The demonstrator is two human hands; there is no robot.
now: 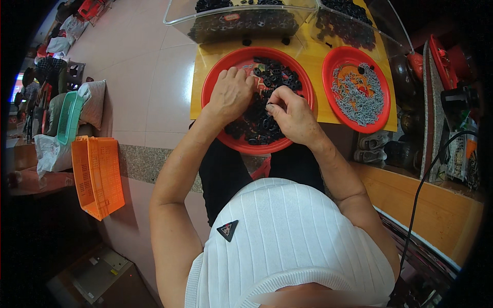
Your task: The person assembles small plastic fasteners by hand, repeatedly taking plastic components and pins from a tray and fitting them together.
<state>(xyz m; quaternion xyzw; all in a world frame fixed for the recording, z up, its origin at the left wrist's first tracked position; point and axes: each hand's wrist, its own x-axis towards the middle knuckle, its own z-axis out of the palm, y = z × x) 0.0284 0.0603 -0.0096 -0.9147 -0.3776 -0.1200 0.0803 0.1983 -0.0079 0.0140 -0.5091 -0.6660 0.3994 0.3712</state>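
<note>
A round red tray [209,77] in front of me holds many small black plastic parts [275,77], piled mostly along its far right side and near edge. Over its left half is my left hand [229,97], fingers curled and closed; whatever they may hold is hidden beneath them. My right hand [297,117], above the tray's right half, pinches a tiny dark piece between thumb and forefinger, too small to name. To the right stands a second red tray [328,102] with many small grey screws [363,105] in it. Neither hand touches that tray.
Clear plastic bins [246,24] of black parts stand at the table's far side. The yellow tabletop [316,51] carries both trays. On the floor to my left is an orange crate [97,177], beside a green basket [68,119]. A black cable [418,192] hangs at right.
</note>
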